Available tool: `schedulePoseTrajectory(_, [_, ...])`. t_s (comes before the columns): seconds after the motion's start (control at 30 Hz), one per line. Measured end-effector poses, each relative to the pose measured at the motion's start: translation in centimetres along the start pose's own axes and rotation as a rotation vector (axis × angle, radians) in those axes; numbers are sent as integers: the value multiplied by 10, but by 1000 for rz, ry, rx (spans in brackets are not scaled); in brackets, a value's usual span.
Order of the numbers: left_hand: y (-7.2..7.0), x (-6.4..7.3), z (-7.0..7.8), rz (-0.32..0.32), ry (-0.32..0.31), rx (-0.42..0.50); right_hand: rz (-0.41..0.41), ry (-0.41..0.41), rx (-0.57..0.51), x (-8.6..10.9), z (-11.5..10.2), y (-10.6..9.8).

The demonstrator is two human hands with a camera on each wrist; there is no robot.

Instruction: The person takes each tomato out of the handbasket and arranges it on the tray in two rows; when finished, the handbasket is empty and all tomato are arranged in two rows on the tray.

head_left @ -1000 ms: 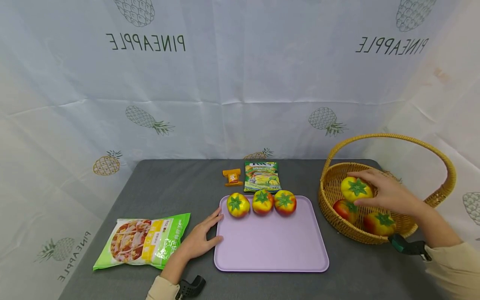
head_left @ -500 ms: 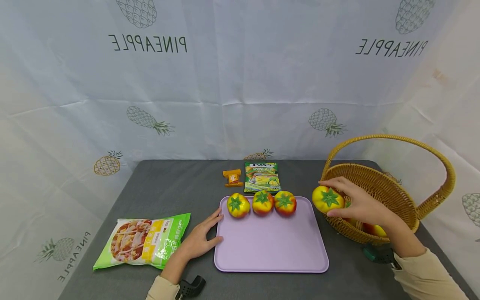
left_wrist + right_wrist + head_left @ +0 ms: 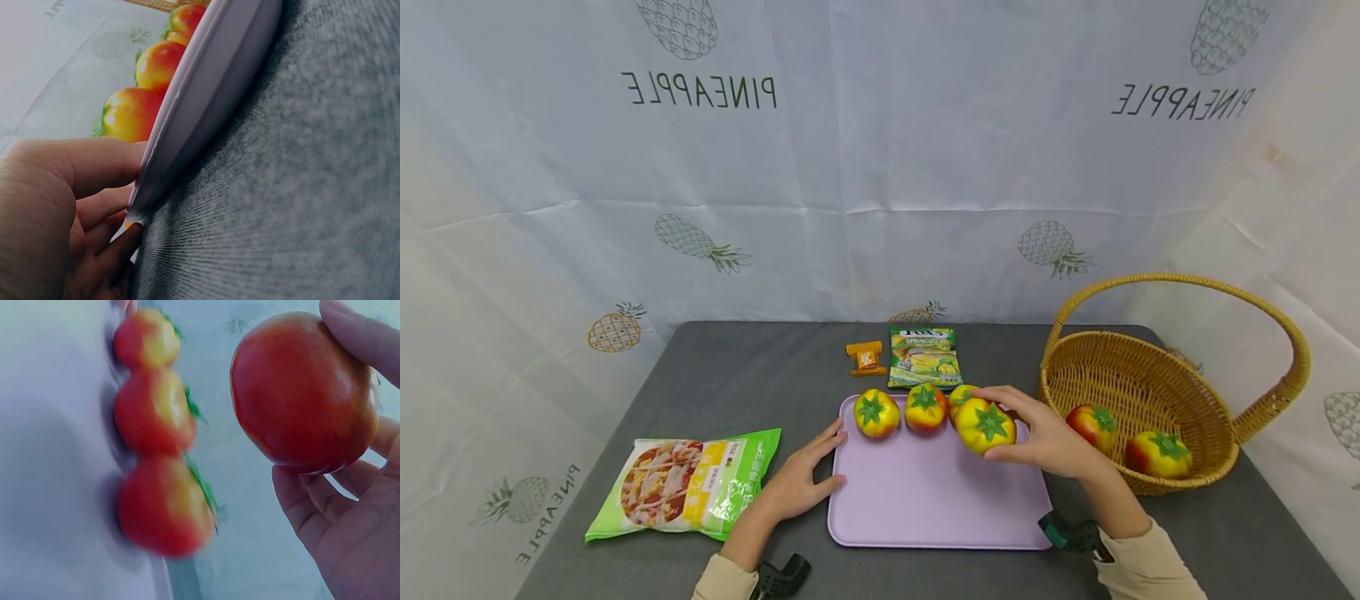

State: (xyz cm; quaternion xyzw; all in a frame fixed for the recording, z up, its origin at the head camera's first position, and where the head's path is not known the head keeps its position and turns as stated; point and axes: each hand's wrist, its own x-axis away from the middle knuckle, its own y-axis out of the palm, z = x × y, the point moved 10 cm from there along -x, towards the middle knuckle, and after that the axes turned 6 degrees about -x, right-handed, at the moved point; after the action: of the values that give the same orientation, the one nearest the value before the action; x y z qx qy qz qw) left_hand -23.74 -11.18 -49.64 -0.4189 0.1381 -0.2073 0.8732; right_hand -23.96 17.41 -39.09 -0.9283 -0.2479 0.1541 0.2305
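Observation:
In the head view my right hand (image 3: 1037, 433) grips a red-and-yellow tomato (image 3: 985, 427) with a green star-shaped top, above the back right part of a lilac tray (image 3: 917, 508). Thumb and fingers lie on opposite sides of this tomato (image 3: 303, 394) in the right wrist view, and it is apart from the row. Along the tray's back edge sit a left tomato (image 3: 876, 412), a middle tomato (image 3: 925, 408) and a right one, partly hidden by the held fruit. My left hand (image 3: 801, 479) rests with extended fingers against the tray's left rim (image 3: 187, 119).
A wicker basket (image 3: 1105, 367) with a tall handle stands at the right, holding two more tomatoes (image 3: 1159, 455). Behind the tray lie a green candy packet (image 3: 925, 357) and a small orange wrapped snack (image 3: 866, 358). A green food bag (image 3: 685, 483) lies left of my left hand.
My right hand has lifted a tomato out of the basket and carried it left over the tray. The left hand has stayed at the tray's left rim.

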Motion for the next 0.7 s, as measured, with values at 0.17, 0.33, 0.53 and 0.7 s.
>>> schedulePoseTrajectory(0.17, [1, 0, -1, -7, -11, 5, -12, 23, -28, -10, 0, 25])
schedulePoseTrajectory(0.33, [1, 0, -1, -6, -14, 2, -54, 48, -84, -22, -4, 52])
schedulePoseTrajectory(0.53, [1, 0, 0, -4, -11, 0, -127, 22, -84, -38, -14, 90])
schedulePoseTrajectory(0.7, [1, 0, 1, -3, -2, 9, -199, 30, -48, -47, -9, 126])
